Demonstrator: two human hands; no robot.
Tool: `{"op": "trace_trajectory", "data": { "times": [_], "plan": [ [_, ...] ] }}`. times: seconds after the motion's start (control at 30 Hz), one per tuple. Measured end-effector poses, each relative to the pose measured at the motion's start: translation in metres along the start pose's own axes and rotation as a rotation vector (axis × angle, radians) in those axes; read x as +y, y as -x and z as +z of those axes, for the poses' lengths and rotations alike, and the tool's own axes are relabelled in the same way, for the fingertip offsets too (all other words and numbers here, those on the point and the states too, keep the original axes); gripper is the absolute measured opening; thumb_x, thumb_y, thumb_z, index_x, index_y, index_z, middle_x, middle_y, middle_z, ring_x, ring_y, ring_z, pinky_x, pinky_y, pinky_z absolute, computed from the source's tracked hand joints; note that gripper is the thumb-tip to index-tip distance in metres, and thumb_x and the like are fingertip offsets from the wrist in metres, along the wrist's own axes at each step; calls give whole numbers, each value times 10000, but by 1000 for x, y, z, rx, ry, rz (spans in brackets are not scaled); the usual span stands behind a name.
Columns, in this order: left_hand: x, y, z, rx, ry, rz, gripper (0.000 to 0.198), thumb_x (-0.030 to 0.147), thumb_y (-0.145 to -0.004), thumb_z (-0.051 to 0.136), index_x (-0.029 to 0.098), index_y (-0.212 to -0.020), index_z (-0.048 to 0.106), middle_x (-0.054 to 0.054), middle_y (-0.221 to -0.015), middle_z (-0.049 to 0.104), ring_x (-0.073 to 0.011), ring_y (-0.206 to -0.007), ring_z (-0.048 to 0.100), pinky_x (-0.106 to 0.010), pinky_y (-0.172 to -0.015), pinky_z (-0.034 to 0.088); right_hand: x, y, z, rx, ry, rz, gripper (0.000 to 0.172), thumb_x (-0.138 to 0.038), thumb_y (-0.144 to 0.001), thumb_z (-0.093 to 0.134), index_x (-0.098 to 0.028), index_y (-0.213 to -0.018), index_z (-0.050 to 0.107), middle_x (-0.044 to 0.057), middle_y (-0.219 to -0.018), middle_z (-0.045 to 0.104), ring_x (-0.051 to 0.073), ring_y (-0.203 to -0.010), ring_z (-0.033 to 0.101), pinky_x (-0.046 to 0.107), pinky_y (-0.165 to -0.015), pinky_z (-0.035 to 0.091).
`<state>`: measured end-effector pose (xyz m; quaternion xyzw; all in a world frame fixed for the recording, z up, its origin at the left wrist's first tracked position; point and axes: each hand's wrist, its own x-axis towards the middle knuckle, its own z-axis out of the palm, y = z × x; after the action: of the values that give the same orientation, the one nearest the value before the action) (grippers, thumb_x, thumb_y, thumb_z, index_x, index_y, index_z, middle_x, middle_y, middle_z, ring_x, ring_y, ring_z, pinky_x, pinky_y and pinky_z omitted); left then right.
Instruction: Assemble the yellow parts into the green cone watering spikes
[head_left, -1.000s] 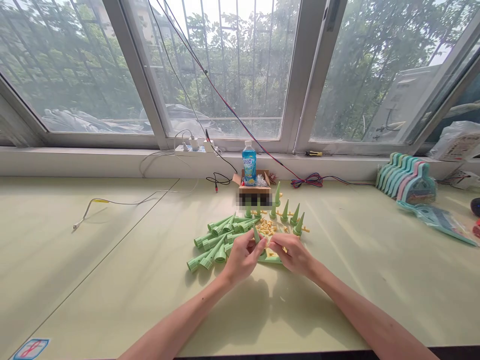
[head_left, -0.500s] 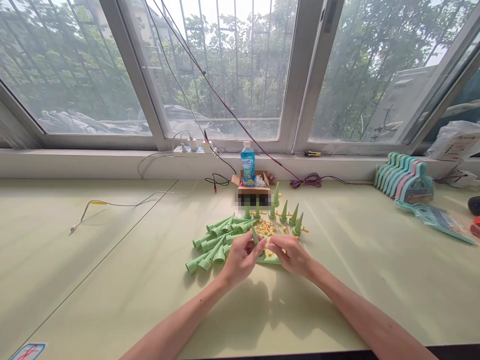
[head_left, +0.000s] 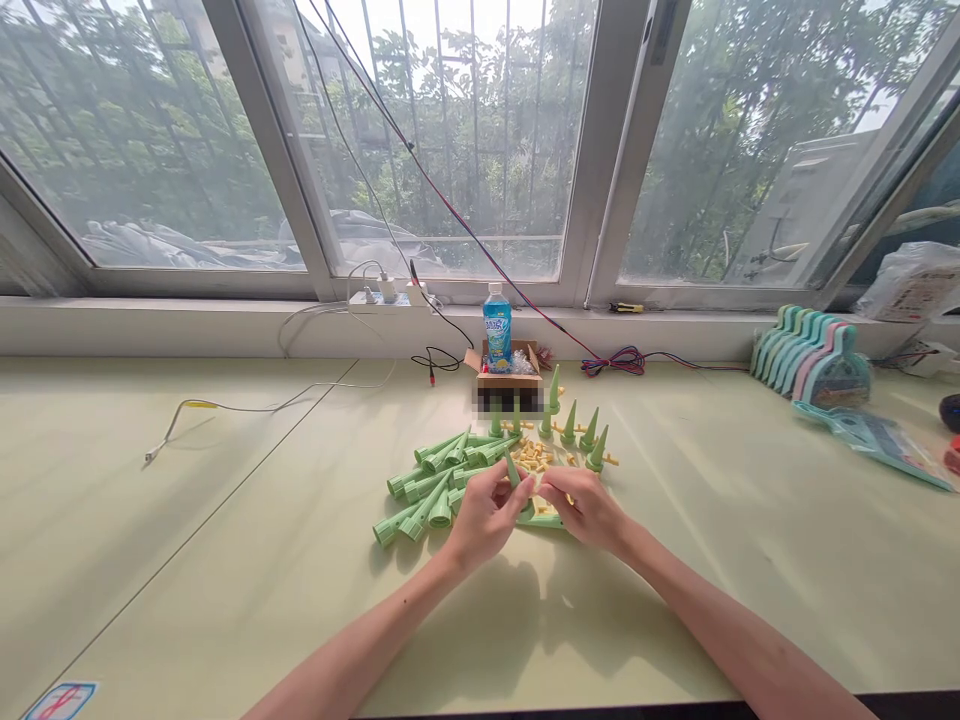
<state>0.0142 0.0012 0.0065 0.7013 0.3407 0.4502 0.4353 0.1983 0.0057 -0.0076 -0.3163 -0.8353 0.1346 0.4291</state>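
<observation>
My left hand (head_left: pixel 487 512) is closed around a green plastic watering spike (head_left: pixel 511 468), its tip pointing up. Close against that spike, my right hand (head_left: pixel 581 503) pinches a small yellow valve (head_left: pixel 536 488), mostly covered by the fingers. Beyond both hands lies a loose heap of small yellow valves (head_left: pixel 534 456). A pile of green spikes (head_left: pixel 420 490) rests on its side left of my left hand. Several spikes with yellow valves fitted stand upright at the back and right, one of them a green spike (head_left: pixel 597 452) near my right hand.
Behind the spikes, a small cardboard box (head_left: pixel 510 382) holds a blue bottle (head_left: pixel 498 330). A white cable (head_left: pixel 247 408) lies on the table at left. A coiled red and black cable (head_left: pixel 619 361) and a row of pastel dustpan-like items (head_left: pixel 810 355) lie along the back right.
</observation>
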Motion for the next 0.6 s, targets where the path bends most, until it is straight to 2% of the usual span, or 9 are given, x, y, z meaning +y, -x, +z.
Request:
{"op": "trace_trajectory", "data": {
  "times": [0.17,0.43,0.6],
  "plan": [
    [-1,-1,-1,0,-40,16,304,437,-945,530,158,-826,542,68,-561,326,-78,-497,276,-216,-466,212,2,2,2,1,16,19,404,-350,-1039,322,-216,-667,238,-53,-581,271,104,-518,258,254,-515,224],
    [-4,-1,-2,43,-186,142,250,374,-955,523,161,-828,550,68,-567,334,-76,-492,287,-211,-475,229,1,0,2,9,54,65,422,-355,-1037,301,-216,-644,235,-57,-563,266,97,-499,247,245,-495,227],
    [-4,0,-1,55,-230,174,215,352,-958,515,177,-836,545,65,-575,346,-84,-489,298,-212,-482,246,-1,1,2,-4,38,101,400,-325,-1030,298,-217,-651,230,-55,-568,273,99,-506,248,248,-500,231]
  ]
}}
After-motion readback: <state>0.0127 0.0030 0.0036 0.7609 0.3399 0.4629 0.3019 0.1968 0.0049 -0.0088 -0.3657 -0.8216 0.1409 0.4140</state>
